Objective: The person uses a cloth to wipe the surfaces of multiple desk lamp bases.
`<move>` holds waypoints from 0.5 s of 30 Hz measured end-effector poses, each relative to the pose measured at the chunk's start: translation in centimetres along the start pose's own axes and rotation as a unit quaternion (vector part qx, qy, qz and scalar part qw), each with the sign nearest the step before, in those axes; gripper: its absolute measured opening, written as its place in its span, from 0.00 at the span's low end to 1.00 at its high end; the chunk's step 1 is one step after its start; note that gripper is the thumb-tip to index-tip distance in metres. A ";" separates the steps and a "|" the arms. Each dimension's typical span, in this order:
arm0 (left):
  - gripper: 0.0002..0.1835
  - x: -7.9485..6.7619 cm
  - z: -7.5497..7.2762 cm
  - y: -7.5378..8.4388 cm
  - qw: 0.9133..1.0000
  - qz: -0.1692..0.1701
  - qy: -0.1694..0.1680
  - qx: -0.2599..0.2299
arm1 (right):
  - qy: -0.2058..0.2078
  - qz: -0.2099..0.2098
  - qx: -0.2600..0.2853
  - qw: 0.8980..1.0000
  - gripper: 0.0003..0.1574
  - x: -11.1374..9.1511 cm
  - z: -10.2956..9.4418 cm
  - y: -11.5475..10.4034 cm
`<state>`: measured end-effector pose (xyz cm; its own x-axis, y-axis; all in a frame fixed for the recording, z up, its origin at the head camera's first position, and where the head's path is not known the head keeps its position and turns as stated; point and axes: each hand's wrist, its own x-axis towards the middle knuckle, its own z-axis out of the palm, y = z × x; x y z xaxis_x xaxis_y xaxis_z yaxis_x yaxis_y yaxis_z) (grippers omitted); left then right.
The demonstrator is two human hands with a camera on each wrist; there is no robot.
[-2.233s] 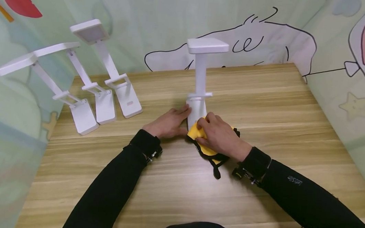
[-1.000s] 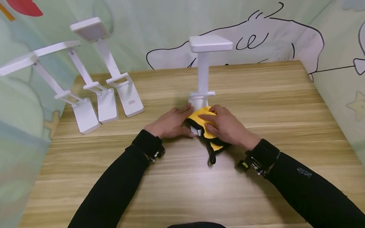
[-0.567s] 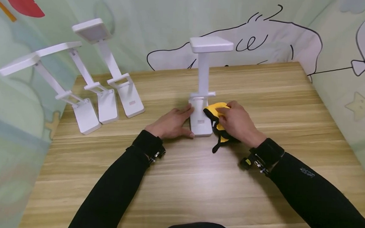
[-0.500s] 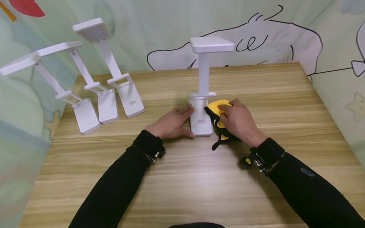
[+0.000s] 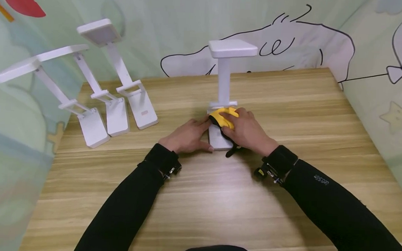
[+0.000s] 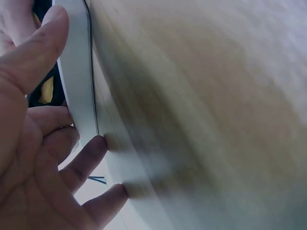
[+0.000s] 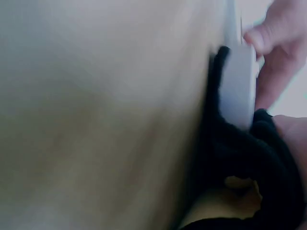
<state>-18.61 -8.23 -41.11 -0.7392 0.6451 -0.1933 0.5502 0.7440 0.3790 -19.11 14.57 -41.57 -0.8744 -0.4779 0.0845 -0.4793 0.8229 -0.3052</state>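
Observation:
A white desk lamp stands upright on the wooden table, its flat head facing forward over a rectangular base. My left hand rests along the left side of that base, thumb near its front corner. In the left wrist view, the left hand's fingers touch the base's side edge and the table. My right hand pinches a yellow cloth with black edging, which lies across the top of the base and hides much of it. The cloth's black trim hangs beside the base in the right wrist view.
Three more white desk lamps stand close together at the table's left rear, heads raised. The wooden table ends at a printed fabric wall behind and on both sides.
The right hand draws the cloth right, off the base, uncovering it, then brings it back left over the base's upper part, just below the hinge. The left hand stays at the base's side.

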 end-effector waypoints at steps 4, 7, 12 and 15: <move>0.52 0.1 0.1 0.1 1.000 0.000 -0.010 -0.003 | -0.009 0.012 0.004 1.000 0.31 0.2 -0.5 0.5; 0.52 0.1 0.2 0.2 1.000 -0.003 -0.012 -0.003 | -0.007 0.025 0.015 1.000 0.31 -0.4 -0.5 0.4; 0.52 0.0 0.1 0.2 1.000 -0.012 -0.016 0.003 | -0.030 0.023 0.042 0.998 0.32 -2.3 -0.5 0.0; 0.53 -0.1 -0.1 0.2 1.000 -0.013 -0.017 0.004 | -0.059 0.001 0.059 0.996 0.33 -3.4 -0.9 0.0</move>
<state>-18.45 -8.16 -40.96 -0.7398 0.6309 -0.2338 0.5339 0.7619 0.3666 -16.20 16.44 -41.02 -0.8567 -0.5150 -0.0272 -0.4588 0.7852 -0.4158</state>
